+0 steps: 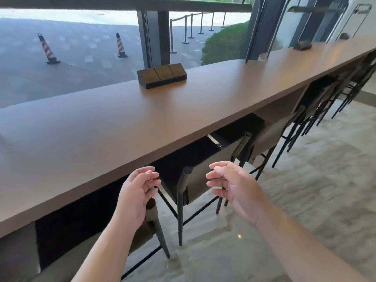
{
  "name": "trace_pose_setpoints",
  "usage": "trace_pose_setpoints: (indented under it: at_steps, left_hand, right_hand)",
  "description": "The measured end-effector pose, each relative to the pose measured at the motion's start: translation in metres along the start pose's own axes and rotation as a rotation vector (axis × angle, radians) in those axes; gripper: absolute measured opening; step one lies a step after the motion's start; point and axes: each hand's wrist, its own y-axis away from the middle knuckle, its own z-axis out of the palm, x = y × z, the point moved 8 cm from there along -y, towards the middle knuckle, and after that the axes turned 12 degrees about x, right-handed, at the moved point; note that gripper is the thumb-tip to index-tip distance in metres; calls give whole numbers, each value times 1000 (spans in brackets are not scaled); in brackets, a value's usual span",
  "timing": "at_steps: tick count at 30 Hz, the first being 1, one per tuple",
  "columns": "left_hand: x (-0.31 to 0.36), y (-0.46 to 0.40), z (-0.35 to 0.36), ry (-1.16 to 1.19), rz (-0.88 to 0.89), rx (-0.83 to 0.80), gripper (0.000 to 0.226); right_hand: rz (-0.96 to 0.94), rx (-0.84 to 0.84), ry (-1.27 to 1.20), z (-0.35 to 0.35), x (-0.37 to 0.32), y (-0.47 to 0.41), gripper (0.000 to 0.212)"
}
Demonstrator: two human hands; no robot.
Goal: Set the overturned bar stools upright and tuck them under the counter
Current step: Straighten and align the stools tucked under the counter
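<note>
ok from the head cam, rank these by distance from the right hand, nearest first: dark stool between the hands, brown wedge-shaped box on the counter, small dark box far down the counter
From the right hand:
1. Dark stool with a brown backrest, just left of the hand, tucked under the counter.
2. Brown wedge-shaped box, on the wooden counter, ahead and left.
3. Small dark box, far down the counter, right.

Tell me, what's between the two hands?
In the head view, the backrest of an upright bar stool shows between the left hand and right hand. Neither hand touches it.
</note>
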Motion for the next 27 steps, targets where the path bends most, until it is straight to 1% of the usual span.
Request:
trace_pose_setpoints:
  at_steps: [5,9,15,22,27]
  left_hand:
    - [16,-12,-14,30,40,52,21]
    - [15,-16,-31,18,54,140,16]
    - [6,-5,-42,6,67,272,22]
    - [-15,21,-33,-29,65,522,17]
    - [-27,35,-17,-38,71,677,16]
  right_hand:
    - [35,-84,30,35,0,-26,19]
    - [56,-150,39,56,2,-49,18]
    - [133,-301,40,76,22,-82,18]
    - [211,-463,81,74,31,-121,19]
    - [224,-540,138,67,29,-149,19]
